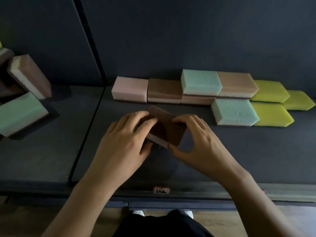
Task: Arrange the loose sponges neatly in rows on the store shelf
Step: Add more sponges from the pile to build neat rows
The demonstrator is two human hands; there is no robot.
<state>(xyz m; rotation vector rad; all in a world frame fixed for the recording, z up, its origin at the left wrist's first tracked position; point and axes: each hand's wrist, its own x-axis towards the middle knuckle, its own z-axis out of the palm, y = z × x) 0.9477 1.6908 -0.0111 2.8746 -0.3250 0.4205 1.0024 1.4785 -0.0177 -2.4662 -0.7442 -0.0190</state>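
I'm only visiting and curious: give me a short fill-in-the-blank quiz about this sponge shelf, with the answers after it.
1. The gripped sponge, held between the left hand and the right hand, has a ___ top.
2. The back row's leftmost sponge is ___.
3. The pointed sponge beside the front teal sponge is ___.
Missing words: brown; pink; yellow.

Porous foam sponges (201, 82), rough brown scouring layer (166, 127), matt dark shelf (239, 151)
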